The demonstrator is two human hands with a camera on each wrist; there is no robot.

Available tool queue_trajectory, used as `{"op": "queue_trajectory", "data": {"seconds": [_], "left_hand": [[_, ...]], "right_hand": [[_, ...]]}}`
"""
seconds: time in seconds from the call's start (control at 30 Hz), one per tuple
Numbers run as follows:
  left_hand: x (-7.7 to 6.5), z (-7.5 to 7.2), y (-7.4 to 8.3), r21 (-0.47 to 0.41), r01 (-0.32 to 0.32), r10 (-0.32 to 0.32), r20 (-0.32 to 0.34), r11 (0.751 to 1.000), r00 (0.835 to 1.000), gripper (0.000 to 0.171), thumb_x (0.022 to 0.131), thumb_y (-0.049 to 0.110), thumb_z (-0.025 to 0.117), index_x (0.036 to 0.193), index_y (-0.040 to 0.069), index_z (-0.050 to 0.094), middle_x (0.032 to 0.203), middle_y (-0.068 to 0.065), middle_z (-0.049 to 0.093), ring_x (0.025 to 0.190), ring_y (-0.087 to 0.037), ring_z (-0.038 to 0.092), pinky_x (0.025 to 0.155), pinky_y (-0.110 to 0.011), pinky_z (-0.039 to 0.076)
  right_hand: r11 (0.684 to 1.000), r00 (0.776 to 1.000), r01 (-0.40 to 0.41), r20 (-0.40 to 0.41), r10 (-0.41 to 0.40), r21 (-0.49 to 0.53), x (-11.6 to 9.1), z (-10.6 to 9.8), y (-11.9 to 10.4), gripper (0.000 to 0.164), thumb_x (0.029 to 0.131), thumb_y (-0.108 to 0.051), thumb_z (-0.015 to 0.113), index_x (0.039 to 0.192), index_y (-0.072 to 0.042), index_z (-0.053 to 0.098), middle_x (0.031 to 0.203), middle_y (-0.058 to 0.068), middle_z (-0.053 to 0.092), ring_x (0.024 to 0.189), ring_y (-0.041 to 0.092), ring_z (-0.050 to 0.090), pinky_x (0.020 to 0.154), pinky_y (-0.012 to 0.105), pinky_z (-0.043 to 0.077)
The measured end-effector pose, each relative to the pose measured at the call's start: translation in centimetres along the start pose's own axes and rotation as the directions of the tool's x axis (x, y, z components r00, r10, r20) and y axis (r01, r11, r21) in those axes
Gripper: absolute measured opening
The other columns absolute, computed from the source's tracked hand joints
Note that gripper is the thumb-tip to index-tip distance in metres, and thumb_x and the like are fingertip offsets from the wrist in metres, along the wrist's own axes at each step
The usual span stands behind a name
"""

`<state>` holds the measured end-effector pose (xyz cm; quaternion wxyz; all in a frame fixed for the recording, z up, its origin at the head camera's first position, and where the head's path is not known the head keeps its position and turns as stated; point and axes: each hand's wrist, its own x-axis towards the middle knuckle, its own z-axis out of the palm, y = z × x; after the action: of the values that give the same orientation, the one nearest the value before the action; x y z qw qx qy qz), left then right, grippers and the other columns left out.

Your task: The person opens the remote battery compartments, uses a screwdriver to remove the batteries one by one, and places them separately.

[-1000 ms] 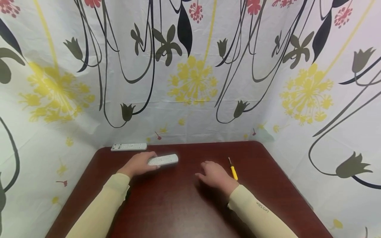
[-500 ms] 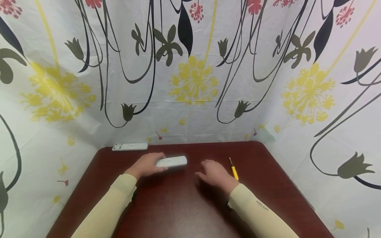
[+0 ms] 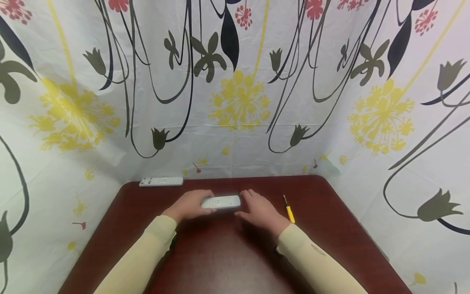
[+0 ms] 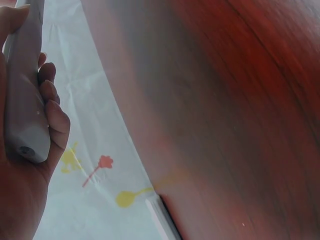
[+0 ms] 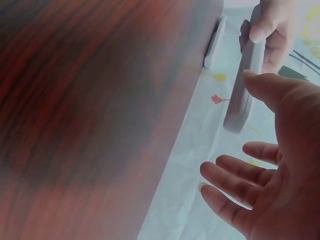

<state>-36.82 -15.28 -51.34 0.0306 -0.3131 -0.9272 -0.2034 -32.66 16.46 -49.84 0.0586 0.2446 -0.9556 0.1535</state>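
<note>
A white remote control (image 3: 223, 202) is held level above the table by my left hand (image 3: 191, 205), thumb on the near edge and fingers along the far one. The left wrist view shows the hand (image 4: 30, 185) wrapped round one end of the remote (image 4: 25, 95). My right hand (image 3: 258, 213) is at the remote's free end, fingers spread and thumb apart. In the right wrist view the right hand's fingers (image 5: 235, 185) are parted with nothing gripped, and its thumb tip overlaps the remote (image 5: 242, 100).
A second white remote control (image 3: 161, 181) lies along the back left edge of the dark red table (image 3: 220, 261). Right of my right hand lies a screwdriver (image 3: 289, 210) with a yellow handle. A flowered curtain (image 3: 238, 155) surrounds the table's back and sides.
My left hand has carried the remote control to the right, toward the middle. The right hand has opened its fingers and shifted slightly toward the remote's free end.
</note>
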Motion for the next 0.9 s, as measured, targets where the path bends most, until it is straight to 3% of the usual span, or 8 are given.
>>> {"op": "queue_trajectory", "data": {"seconds": [0.23, 0.9], "left_hand": [[0.5, 0.5, 0.7, -0.016, -0.011, 0.011, 0.005, 1.0, 1.0, 0.042, 0.095, 0.064, 0.079, 0.124, 0.035, 0.07, 0.114, 0.017, 0.069, 0.103, -0.009, 0.063, 0.098, -0.041, 0.055], [1.6, 0.7, 2.8, -0.02, -0.079, 0.079, 0.009, 0.997, 0.997, 0.037, 0.097, 0.058, 0.079, 0.124, 0.035, 0.07, 0.112, 0.018, 0.069, 0.1, -0.008, 0.062, 0.094, -0.036, 0.054]], "right_hand": [[1.0, 1.0, 0.027, -0.007, -0.027, 0.01, 0.6, 0.3, -0.2, 0.072, 0.094, -0.057, 0.086, 0.145, -0.014, 0.059, 0.123, 0.0, 0.061, 0.099, 0.016, 0.061, 0.089, 0.037, 0.059], [0.98, 0.98, 0.197, -0.014, -0.198, -0.014, 2.1, 0.4, -0.6, 0.062, 0.096, -0.059, 0.082, 0.141, -0.019, 0.067, 0.127, -0.003, 0.063, 0.108, 0.016, 0.057, 0.096, 0.04, 0.055]]}}
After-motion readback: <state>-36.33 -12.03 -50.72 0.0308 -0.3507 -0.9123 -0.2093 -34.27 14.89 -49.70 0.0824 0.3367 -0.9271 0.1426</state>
